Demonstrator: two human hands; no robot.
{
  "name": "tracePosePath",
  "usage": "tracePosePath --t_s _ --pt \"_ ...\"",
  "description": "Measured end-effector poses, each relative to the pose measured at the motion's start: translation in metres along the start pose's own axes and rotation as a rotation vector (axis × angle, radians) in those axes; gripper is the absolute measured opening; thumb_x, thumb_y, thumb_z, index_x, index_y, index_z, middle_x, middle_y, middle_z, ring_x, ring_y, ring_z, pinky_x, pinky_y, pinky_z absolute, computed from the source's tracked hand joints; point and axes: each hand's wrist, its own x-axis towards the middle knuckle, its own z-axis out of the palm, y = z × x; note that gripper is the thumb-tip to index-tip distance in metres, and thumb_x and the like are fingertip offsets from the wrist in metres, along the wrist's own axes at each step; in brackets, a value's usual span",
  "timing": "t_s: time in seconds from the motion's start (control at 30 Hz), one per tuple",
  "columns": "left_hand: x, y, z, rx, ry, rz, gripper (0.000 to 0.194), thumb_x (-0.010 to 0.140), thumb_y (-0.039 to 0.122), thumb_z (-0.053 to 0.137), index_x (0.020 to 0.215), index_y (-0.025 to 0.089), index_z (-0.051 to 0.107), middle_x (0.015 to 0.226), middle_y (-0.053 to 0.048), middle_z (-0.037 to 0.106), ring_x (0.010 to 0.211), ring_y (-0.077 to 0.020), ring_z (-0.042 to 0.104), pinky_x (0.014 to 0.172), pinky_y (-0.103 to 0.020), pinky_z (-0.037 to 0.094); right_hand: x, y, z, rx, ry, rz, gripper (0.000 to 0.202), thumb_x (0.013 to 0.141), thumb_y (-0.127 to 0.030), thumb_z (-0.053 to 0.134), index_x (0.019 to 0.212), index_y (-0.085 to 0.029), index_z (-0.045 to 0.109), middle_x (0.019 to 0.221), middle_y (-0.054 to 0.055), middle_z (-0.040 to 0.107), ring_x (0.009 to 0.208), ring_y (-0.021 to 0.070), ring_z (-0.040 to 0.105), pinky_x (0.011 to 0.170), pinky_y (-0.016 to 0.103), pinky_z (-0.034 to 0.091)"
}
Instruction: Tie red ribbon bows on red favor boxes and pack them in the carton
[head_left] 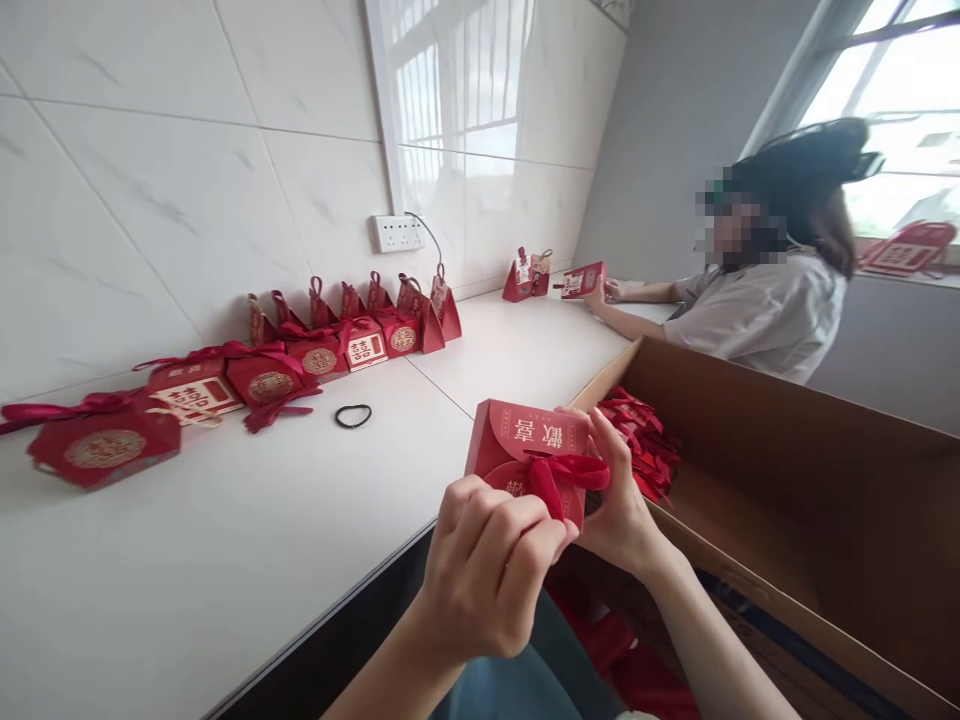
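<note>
A red gift box (486,438) with gold Chinese characters is tilted up in front of me, over the table's edge. My right hand (624,505) grips its right side, thumb and fingers around the edges. On its front a red satin ribbon (574,472) forms a loop at a slot in the flap. My left hand (491,565) is closed, its fingertips pinching the ribbon's lower tail by the box's lower edge. Its fingers partly hide the ribbon end and the box's lower left corner.
Several red gift boxes (270,378) line the white table (225,560) along the wall, near a black hair tie (352,416). At my right, a cardboard box (750,400) holds red pieces (641,440). A co-worker (757,300) across handles another red box (583,281).
</note>
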Motion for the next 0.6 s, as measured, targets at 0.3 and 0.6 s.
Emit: tracePosePath --t_s 0.3,0.6 --pt "0.029 0.004 0.030 -0.112 0.037 -0.002 0.007 0.083 0.013 0.060 0.088 0.015 0.056 0.073 -0.003 0.064 0.063 -0.0133 0.053 0.065 -0.031 0.041 -0.014 0.002 -0.048 -0.142 0.056 0.072 0.097 0.072 -0.030 0.074 0.146 -0.031 0.011 0.143 0.015 0.034 0.126 0.0307 0.045 0.091 0.047 0.052" --pt "0.016 -0.041 0.089 0.013 -0.776 -0.431 0.007 0.088 0.021 0.052 0.084 0.019 0.058 0.079 -0.001 0.067 0.072 -0.0178 0.062 0.068 -0.032 0.043 -0.070 0.024 -0.181 -0.712 0.106 0.233 0.097 0.062 -0.033 0.079 0.143 -0.034 0.026 0.137 0.014 0.042 0.118 0.0319 0.052 0.078 0.043 0.059"
